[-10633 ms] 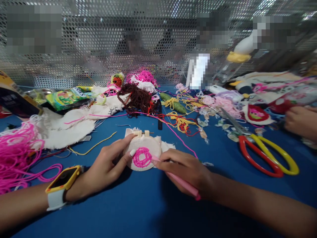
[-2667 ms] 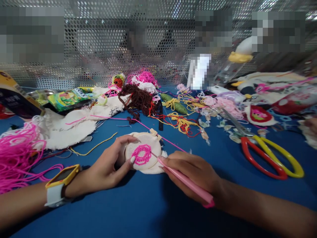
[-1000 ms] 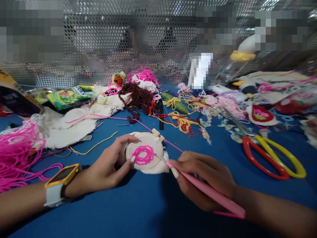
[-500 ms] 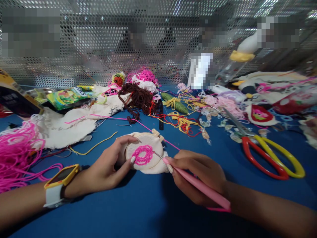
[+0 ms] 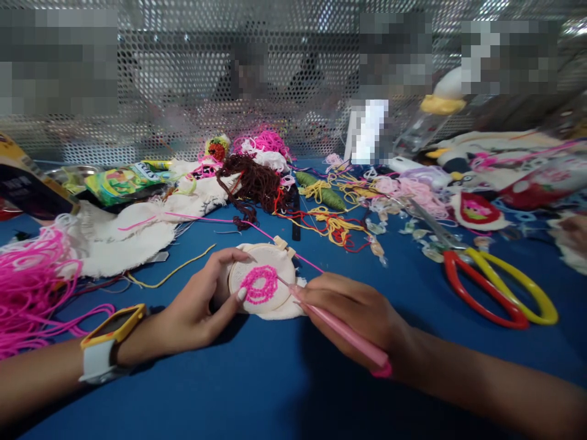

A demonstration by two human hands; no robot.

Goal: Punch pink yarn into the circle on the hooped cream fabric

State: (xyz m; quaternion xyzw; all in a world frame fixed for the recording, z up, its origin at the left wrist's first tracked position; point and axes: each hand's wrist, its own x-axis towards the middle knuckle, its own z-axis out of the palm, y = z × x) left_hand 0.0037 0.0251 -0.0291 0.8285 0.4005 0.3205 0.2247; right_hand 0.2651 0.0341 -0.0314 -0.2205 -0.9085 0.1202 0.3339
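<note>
My left hand (image 5: 195, 308) grips a small wooden embroidery hoop (image 5: 262, 282) stretched with cream cloth, thumb resting beside a pink yarn ring (image 5: 258, 285) stitched in its middle. My right hand (image 5: 351, 311) holds a pink punch needle (image 5: 343, 333) like a pen, its metal tip touching the cloth at the ring's right edge. A pink yarn strand (image 5: 257, 228) runs from the needle away across the blue table (image 5: 257, 379). A yellow watch (image 5: 110, 333) sits on my left wrist.
Red and yellow scissors (image 5: 495, 287) lie at right. A pink yarn heap (image 5: 32, 275) sits at left, cream cloth pieces (image 5: 132, 229) behind it. Brown yarn (image 5: 254, 180), yellow threads (image 5: 337, 226) and snack packets (image 5: 121, 182) crowd the back before a perforated metal screen. Another person's hand (image 5: 573, 232) shows at far right.
My right hand has pushed forward, bringing the needle tip from just off the hoop's right side onto the cloth at the ring's edge. The left hand and hoop have barely shifted.
</note>
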